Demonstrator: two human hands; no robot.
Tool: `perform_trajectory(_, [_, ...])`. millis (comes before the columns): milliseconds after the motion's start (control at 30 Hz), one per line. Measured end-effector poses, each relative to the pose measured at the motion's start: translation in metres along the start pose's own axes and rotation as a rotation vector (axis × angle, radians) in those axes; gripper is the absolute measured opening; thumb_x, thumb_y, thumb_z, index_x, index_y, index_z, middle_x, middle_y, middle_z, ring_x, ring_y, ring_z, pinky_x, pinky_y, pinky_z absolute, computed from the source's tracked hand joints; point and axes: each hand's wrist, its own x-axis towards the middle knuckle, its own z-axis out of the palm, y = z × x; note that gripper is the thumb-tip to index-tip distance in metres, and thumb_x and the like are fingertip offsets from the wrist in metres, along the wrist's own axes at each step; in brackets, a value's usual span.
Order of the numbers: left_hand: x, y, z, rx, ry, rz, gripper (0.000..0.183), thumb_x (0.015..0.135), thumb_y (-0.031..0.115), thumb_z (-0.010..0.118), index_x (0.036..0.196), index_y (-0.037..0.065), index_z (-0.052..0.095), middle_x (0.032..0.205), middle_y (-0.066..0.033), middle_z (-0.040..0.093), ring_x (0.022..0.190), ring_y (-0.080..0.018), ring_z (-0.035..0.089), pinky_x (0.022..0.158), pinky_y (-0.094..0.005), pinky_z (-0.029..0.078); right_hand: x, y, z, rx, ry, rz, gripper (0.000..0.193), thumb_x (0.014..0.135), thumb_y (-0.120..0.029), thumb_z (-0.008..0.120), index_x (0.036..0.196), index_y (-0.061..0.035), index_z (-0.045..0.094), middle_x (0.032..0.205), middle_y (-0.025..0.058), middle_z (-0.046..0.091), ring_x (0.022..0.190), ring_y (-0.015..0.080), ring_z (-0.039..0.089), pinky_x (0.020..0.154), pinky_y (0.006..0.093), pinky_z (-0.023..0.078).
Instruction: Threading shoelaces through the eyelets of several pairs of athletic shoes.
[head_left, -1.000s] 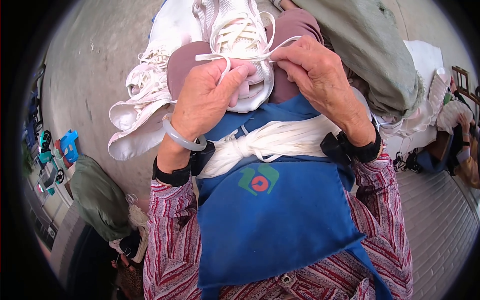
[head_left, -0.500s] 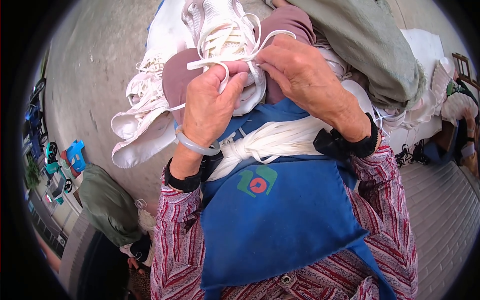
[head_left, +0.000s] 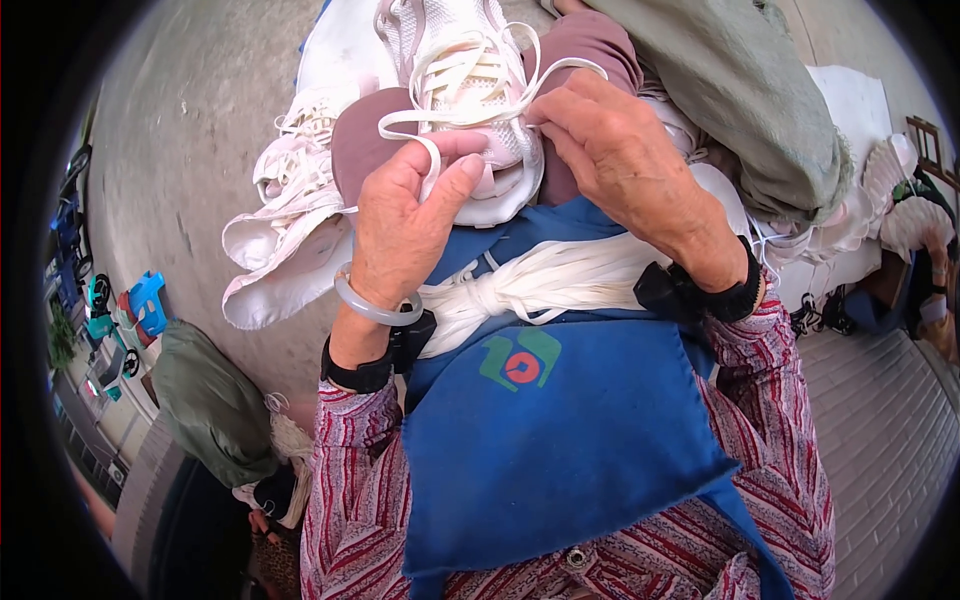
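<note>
A white and pale pink sneaker (head_left: 478, 150) lies across my lap, heel toward me, with cream shoelaces (head_left: 468, 72) threaded up its front and looped loosely over it. My right hand (head_left: 625, 150) pinches a lace at the shoe's right side; a loop of it arches over the fingers. My left hand (head_left: 410, 215) is just left of the shoe's opening, thumb and forefinger apart. One lace hangs across the base of that forefinger; its other fingers are mostly hidden. A knotted bundle of white laces (head_left: 510, 295) lies over my blue apron (head_left: 550, 440).
Several pale shoes (head_left: 290, 240) are piled left of my lap. Grey-green cloth (head_left: 730, 90) covers something at the upper right, beside more white shoe parts (head_left: 845, 225). Another person's arm (head_left: 937, 265) shows at the far right. A green covered item (head_left: 215, 400) stands lower left.
My left hand has drawn down and left, off the lace crossing, and its thumb and forefinger have parted. My right hand keeps its pinch, shifting slightly right along with the shoe.
</note>
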Motion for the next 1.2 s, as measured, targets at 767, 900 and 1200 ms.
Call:
perform_trajectory(767, [-0.029,0.025,-0.070,-0.227,0.213,0.051,0.031,0.100,0.026,0.047,0.101,0.000,0.063,0.058,0.0081,0.035,0.049,-0.0008,0.026,0.043,-0.0188,0.021,-0.002,-0.005,-0.003,0.096,-0.021,0.072,0.009,0.085,-0.003,0.057,0.093,0.0000,0.061,0.083,0.0165,0.058,0.080,0.0352,0.059,0.073,0.0415,0.048])
perform_trajectory(900, [-0.038,0.032,-0.068,-0.156,0.094,0.086,0.029,0.099,0.026,0.047,0.098,0.000,0.061,0.057,0.0079,0.033,0.048,-0.0014,0.025,0.044,-0.0199,0.021,-0.001,-0.008,-0.014,0.099,-0.064,0.126,0.009,0.085,-0.004,0.058,0.092,-0.0005,0.061,0.082,0.0162,0.059,0.080,0.0362,0.059,0.071,0.0412,0.047])
perform_trajectory(1200, [-0.034,0.023,-0.066,-0.260,0.119,0.061,0.032,0.100,0.027,0.047,0.096,-0.001,0.062,0.057,0.0081,0.034,0.048,-0.0006,0.026,0.043,-0.0195,0.022,-0.008,-0.021,-0.030,0.296,-0.075,0.441,0.030,0.084,-0.008,0.064,0.114,-0.0045,0.060,0.070,0.0017,0.053,0.056,0.0101,0.046,0.055,0.0238,0.041])
